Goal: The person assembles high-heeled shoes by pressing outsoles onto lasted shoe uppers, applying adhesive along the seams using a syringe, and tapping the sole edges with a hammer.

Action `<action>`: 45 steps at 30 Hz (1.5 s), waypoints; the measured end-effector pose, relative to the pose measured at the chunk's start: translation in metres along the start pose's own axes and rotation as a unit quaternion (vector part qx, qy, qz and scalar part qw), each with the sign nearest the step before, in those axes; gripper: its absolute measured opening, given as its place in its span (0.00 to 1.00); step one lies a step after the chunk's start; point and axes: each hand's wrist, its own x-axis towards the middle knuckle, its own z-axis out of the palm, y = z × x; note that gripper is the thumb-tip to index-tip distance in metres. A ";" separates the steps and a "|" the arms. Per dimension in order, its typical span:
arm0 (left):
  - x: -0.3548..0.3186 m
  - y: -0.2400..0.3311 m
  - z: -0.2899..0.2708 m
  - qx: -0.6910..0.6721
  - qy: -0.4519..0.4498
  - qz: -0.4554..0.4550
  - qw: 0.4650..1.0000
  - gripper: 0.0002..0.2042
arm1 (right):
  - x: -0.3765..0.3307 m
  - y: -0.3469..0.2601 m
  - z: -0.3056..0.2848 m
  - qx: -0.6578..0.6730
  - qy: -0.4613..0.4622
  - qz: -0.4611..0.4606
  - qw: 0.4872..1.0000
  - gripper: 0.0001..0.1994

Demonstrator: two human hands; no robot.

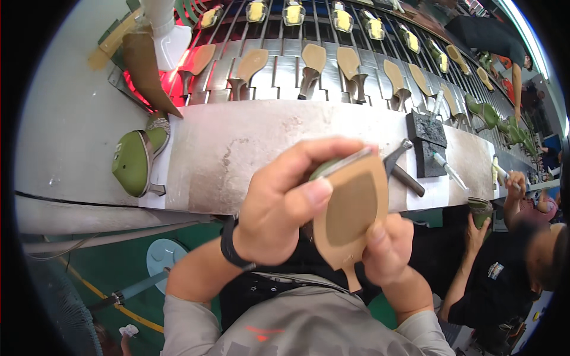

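Observation:
I hold a green high-heeled shoe [351, 207] sole up in front of my chest; its tan sole has a darker patch in the middle. My left hand [279, 207] grips the toe end, thumb pressed on the sole's edge. My right hand [389, 249] is closed around the narrow waist and heel end from below. The green upper only shows as a sliver by my left fingers.
A worn grey workbench [237, 148] lies ahead, with a green shoe on a last [138, 160] at its left, a hammer [404, 169] and dark pads [426, 142] at its right. Behind runs a conveyor [285, 65] carrying several tan-soled shoes. A co-worker [504, 267] sits at right.

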 end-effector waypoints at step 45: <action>-0.078 -0.094 -0.096 0.599 0.127 0.276 0.741 0.23 | 0.062 0.059 0.030 -0.498 -0.129 -0.301 0.803 0.12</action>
